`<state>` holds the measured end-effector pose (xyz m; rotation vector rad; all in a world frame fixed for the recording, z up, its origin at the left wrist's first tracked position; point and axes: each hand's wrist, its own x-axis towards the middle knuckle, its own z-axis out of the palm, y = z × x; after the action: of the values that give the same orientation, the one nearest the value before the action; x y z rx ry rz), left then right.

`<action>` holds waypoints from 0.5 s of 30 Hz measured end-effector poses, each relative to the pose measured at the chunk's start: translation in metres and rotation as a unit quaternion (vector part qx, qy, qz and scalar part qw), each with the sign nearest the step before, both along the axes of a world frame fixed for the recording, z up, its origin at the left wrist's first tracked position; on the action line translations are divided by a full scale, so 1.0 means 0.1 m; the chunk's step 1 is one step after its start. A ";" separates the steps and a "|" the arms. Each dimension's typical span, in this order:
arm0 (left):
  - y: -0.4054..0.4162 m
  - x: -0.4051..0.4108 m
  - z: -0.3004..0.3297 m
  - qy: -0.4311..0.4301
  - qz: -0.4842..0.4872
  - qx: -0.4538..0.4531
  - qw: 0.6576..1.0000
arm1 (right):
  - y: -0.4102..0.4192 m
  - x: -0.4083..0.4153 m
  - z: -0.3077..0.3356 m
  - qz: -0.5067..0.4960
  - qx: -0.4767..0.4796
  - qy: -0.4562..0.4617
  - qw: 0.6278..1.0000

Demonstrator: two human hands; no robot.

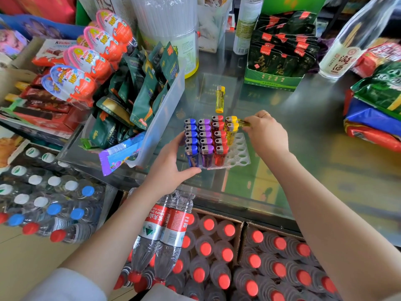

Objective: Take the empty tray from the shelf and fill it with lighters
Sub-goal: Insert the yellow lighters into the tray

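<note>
Head view, looking down onto a glass counter (303, 118). White plastic tray (239, 152) near the front edge of the glass, standing lighters filling its left columns: a blue column (191, 140), a purple column (205, 139), a red column (219, 137), then two yellow lighters (231, 127) at the far end of the next column. Round empty holes showing along the tray's right side. Left hand (171, 164) against the tray's left and near edge, thumb stretched along the front, fingers curled round the left side beside the blue column, gripping it. Right hand (265, 132) above the tray's far right corner, fingers bent, pinching a yellow lighter (244, 123) by its end, lighter lying roughly sideways and just beside the two yellow ones already seated. Ring on one finger of that hand. One more loose yellow lighter (220, 99) flat on the glass beyond the tray, apart from it. Left of the tray, a clear bin (167, 111) of dark green snack packets. Further left, chocolate eggs (86, 61) in a fanned row. Behind, a green box of dark sachets (280, 61). Below the counter, cartons of red-capped water bottles (217, 253).
</note>
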<state>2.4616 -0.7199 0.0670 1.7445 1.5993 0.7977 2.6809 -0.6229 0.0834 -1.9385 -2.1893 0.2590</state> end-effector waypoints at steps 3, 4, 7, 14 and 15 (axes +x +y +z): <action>0.00 0.00 0.01 0.000 0.001 0.006 1.000 | -0.11 0.02 0.01 0.011 -0.006 -0.014 1.000; 0.00 0.01 0.01 0.000 -0.001 0.008 1.000 | -0.16 0.03 0.01 0.013 -0.005 -0.021 1.000; -0.02 0.00 0.03 0.000 -0.002 0.006 1.000 | -0.32 0.07 -0.01 0.005 0.017 -0.013 1.000; -0.02 0.00 0.00 0.006 -0.001 0.000 1.000 | -0.52 0.11 0.09 -0.076 0.056 0.264 0.960; -0.01 0.00 -0.01 0.008 -0.001 0.001 1.000 | -0.56 0.09 0.11 -0.070 0.054 0.330 0.940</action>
<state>2.4612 -0.7214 0.0657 1.7582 1.6063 0.7877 2.6896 -0.6785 0.0940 -1.6188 -1.5864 0.6409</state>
